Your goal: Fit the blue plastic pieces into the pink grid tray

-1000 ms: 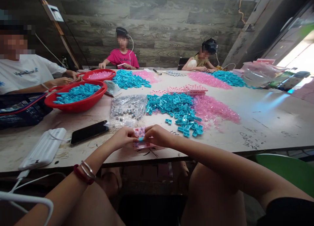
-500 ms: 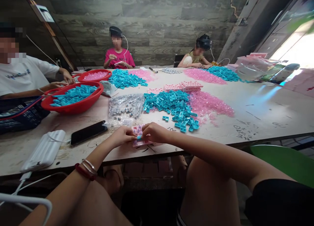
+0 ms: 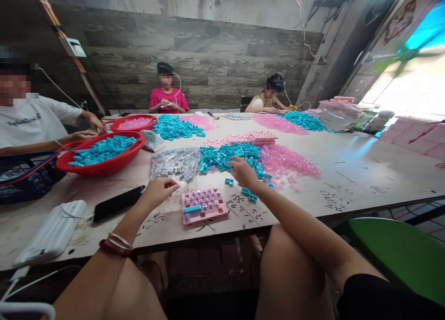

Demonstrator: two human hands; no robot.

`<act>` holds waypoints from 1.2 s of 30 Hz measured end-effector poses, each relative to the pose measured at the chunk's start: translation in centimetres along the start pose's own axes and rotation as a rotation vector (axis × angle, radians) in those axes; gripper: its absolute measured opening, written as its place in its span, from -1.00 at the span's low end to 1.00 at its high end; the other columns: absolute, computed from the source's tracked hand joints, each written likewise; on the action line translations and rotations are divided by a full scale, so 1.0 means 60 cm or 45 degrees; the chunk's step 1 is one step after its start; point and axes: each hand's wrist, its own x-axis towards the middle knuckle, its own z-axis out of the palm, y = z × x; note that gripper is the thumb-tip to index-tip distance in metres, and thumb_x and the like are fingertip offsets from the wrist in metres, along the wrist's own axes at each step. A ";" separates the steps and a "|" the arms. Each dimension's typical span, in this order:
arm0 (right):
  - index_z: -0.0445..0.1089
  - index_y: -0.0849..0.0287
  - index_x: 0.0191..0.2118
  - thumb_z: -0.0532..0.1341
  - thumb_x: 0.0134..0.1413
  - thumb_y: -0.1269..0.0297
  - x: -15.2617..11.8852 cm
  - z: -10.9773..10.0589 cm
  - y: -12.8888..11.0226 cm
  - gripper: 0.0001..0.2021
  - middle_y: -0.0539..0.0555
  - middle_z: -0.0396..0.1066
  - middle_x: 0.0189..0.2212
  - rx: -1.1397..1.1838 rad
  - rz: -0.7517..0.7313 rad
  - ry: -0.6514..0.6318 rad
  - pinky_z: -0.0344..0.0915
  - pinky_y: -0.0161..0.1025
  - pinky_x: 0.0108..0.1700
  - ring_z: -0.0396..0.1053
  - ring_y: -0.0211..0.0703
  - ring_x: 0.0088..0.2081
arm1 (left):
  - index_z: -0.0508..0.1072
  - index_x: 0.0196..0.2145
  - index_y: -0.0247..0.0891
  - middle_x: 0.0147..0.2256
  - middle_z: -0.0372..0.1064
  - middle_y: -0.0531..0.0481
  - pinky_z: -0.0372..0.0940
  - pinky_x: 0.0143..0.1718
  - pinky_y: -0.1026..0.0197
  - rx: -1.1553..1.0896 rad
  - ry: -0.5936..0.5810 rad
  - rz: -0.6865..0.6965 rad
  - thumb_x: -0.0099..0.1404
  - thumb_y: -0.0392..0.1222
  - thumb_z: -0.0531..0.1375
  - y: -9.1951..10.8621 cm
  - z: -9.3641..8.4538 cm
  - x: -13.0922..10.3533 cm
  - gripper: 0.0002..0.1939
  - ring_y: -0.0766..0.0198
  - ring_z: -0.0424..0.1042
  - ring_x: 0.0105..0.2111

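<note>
A pink tray-like board [image 3: 222,212] lies at the table's front edge, with rows of small pale purple pieces and red squares. One long teal plastic piece [image 3: 192,209] sits across its lower left part. My left hand [image 3: 160,191] hovers just left of the board, beside a clear bag of small grey parts [image 3: 175,162]. Its fingers are loosely bent, with a small gap to the thumb and nothing visible between them. My right hand [image 3: 245,174] reaches over the near side of a pile of teal plastic pieces [image 3: 219,155], fingers apart; its fingertips partly blend with the pile.
Clear pink pieces [image 3: 290,164] spread right of the teal pile, with pink boards [image 3: 263,137] behind. A red basin [image 3: 100,168] of teal pieces, a phone [image 3: 118,204] and a white power bank [image 3: 52,229] stand left. Several co-workers sit around the table.
Both hands have come off the pink board, which now lies uncovered. My right hand has moved up and right to the teal pile; my left hand has drawn back left. The view has tilted up.
</note>
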 end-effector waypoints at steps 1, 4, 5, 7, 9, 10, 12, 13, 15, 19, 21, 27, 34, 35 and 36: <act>0.34 0.18 -0.01 0.02 0.08 0.53 0.004 0.003 0.029 -0.64 0.21 0.19 0.07 -0.130 0.145 -0.059 0.18 -0.20 -0.02 0.16 -0.05 0.06 | 0.50 -0.36 -0.32 -0.47 0.44 -0.03 0.21 -0.40 0.26 0.077 0.094 0.000 0.13 -0.05 0.05 -0.009 -0.003 0.006 -0.67 0.23 0.37 -0.45; 0.39 0.22 -0.06 0.05 -0.01 0.59 0.006 0.014 0.092 -0.62 0.24 0.30 -0.05 -0.176 0.248 -0.121 0.17 -0.18 -0.01 0.22 0.00 -0.01 | 0.50 -0.26 -0.31 -0.30 0.47 -0.09 0.25 -0.23 0.21 0.239 0.144 0.012 0.16 -0.18 0.00 -0.037 -0.002 0.026 -0.68 0.17 0.41 -0.28; 0.40 0.22 -0.08 0.05 -0.02 0.60 0.005 0.017 0.104 -0.62 0.23 0.33 -0.09 -0.173 0.254 -0.132 0.17 -0.20 -0.02 0.25 -0.03 -0.04 | 0.48 -0.21 -0.31 -0.23 0.46 -0.10 0.24 -0.17 0.21 0.271 0.130 0.009 0.17 -0.22 -0.01 -0.046 0.003 0.033 -0.66 0.16 0.41 -0.22; 0.42 0.21 -0.11 0.04 -0.01 0.58 0.005 0.023 0.116 -0.63 0.21 0.35 -0.12 -0.173 0.263 -0.145 0.18 -0.24 -0.04 0.30 -0.07 -0.09 | 0.43 -0.11 -0.35 -0.12 0.41 -0.12 0.20 -0.05 0.22 0.352 0.144 0.011 0.17 -0.31 -0.04 -0.061 0.016 0.046 -0.62 0.18 0.36 -0.10; 0.43 0.20 -0.13 0.05 0.01 0.55 0.006 0.026 0.119 -0.67 0.20 0.35 -0.13 -0.175 0.268 -0.143 0.19 -0.24 -0.06 0.31 -0.08 -0.11 | 0.37 -0.04 -0.39 -0.02 0.32 -0.15 0.12 0.04 0.24 0.443 0.199 0.026 0.16 -0.39 -0.05 -0.072 0.030 0.057 -0.58 0.20 0.29 -0.02; 0.43 0.20 -0.15 0.06 0.01 0.52 0.007 0.026 0.119 -0.69 0.20 0.36 -0.14 -0.175 0.267 -0.140 0.20 -0.24 -0.07 0.32 -0.08 -0.12 | 0.36 -0.03 -0.42 0.00 0.29 -0.17 0.09 0.07 0.24 0.478 0.228 0.031 0.15 -0.41 -0.05 -0.076 0.036 0.062 -0.57 0.20 0.26 0.00; 0.44 0.19 -0.18 0.11 0.00 0.46 0.009 0.027 0.118 -0.74 0.19 0.37 -0.15 -0.172 0.255 -0.131 0.22 -0.22 -0.12 0.32 -0.04 -0.13 | 0.36 -0.04 -0.44 -0.02 0.28 -0.20 0.08 0.08 0.21 0.541 0.275 -0.008 0.16 -0.43 -0.05 -0.082 0.045 0.069 -0.58 0.17 0.24 0.01; 0.44 0.19 -0.19 0.13 -0.01 0.44 0.009 0.027 0.117 -0.76 0.19 0.37 -0.16 -0.166 0.245 -0.125 0.23 -0.21 -0.14 0.33 -0.02 -0.13 | 0.36 -0.06 -0.44 -0.05 0.30 -0.22 0.09 0.06 0.19 0.567 0.288 -0.048 0.16 -0.44 -0.05 -0.084 0.048 0.071 -0.60 0.15 0.25 -0.01; 0.45 0.21 -0.24 0.16 -0.04 0.41 0.010 0.026 0.117 -0.80 0.19 0.39 -0.18 -0.148 0.227 -0.100 0.24 -0.21 -0.18 0.33 0.00 -0.14 | 0.40 -0.13 -0.44 -0.13 0.34 -0.25 0.15 0.00 0.13 0.608 0.288 -0.125 0.16 -0.44 -0.06 -0.086 0.050 0.073 -0.63 0.10 0.30 -0.08; 0.43 0.22 -0.23 0.12 0.02 0.38 0.012 0.019 0.113 -0.80 0.17 0.44 -0.26 -0.079 0.213 -0.016 0.25 -0.24 -0.19 0.36 -0.07 -0.19 | 0.46 -0.32 -0.42 -0.25 0.36 -0.24 0.24 -0.15 0.14 0.602 0.259 -0.164 0.17 -0.43 -0.06 -0.089 0.049 0.071 -0.70 0.11 0.37 -0.23; 0.37 0.19 -0.12 0.10 0.04 0.35 0.014 0.013 0.104 -0.74 0.11 0.46 -0.33 0.023 0.192 0.036 0.26 -0.29 -0.24 0.39 -0.16 -0.28 | 0.47 -0.37 -0.37 -0.25 0.34 -0.18 0.24 -0.17 0.20 0.580 0.257 -0.152 0.16 -0.42 -0.03 -0.089 0.048 0.070 -0.73 0.17 0.37 -0.25; 0.38 0.18 -0.19 0.07 0.01 0.33 0.005 -0.005 0.034 -0.76 0.01 0.40 -0.52 0.750 0.049 0.027 0.20 -0.38 -0.51 0.33 -0.28 -0.53 | 0.50 -0.41 -0.35 -0.19 0.28 -0.13 0.28 -0.18 0.24 0.361 0.331 -0.098 0.09 -0.35 0.07 -0.075 0.043 0.068 -0.80 0.26 0.37 -0.30; 0.34 0.20 -0.28 0.13 -0.12 0.43 -0.022 -0.031 -0.059 -0.80 -0.06 0.27 -0.51 0.815 -0.226 -0.132 0.09 -0.41 -0.52 0.14 -0.41 -0.58 | 0.50 -0.38 -0.34 -0.19 0.33 -0.09 0.35 -0.32 0.22 -0.272 0.069 0.009 -0.08 -0.19 0.23 -0.026 0.022 0.020 -0.75 0.30 0.40 -0.43; 0.34 0.20 -0.28 0.12 -0.11 0.45 -0.025 -0.033 -0.067 -0.81 -0.07 0.25 -0.53 0.795 -0.259 -0.141 0.07 -0.41 -0.52 0.12 -0.42 -0.59 | 0.50 -0.38 -0.34 -0.23 0.35 -0.09 0.34 -0.32 0.22 -0.299 0.001 0.034 -0.08 -0.19 0.23 -0.018 0.021 0.011 -0.74 0.29 0.40 -0.42; 0.34 0.20 -0.28 0.11 -0.11 0.47 -0.028 -0.033 -0.074 -0.80 -0.08 0.23 -0.56 0.775 -0.289 -0.148 0.06 -0.41 -0.52 0.11 -0.41 -0.59 | 0.51 -0.37 -0.34 -0.28 0.37 -0.09 0.33 -0.32 0.23 -0.306 -0.062 0.060 -0.07 -0.18 0.23 -0.011 0.022 0.003 -0.74 0.27 0.41 -0.41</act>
